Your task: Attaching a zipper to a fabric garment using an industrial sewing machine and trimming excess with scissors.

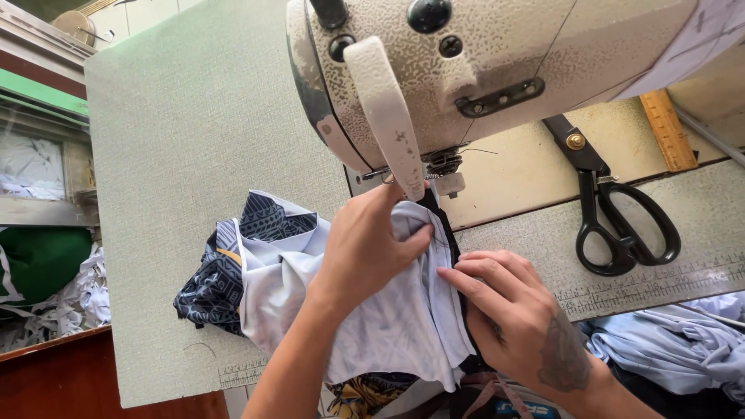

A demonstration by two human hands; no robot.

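A cream speckled sewing machine (481, 70) stands over the pale green table (186, 140). Under its presser foot (444, 182) lies a bundle of pale blue fabric (396, 326) with a dark navy patterned side (221, 275) showing at the left. My left hand (365, 248) rests on top of the pale fabric, fingers gripping a fold just before the foot. My right hand (512, 310) presses flat on the fabric's right edge, fingertips along a dark strip at the seam.
Black-handled scissors (617, 209) lie on the table to the right of the machine, with a wooden ruler (667, 128) behind them. More pale blue cloth (675, 341) is heaped at the lower right. Fabric scraps (54, 299) lie off the left edge.
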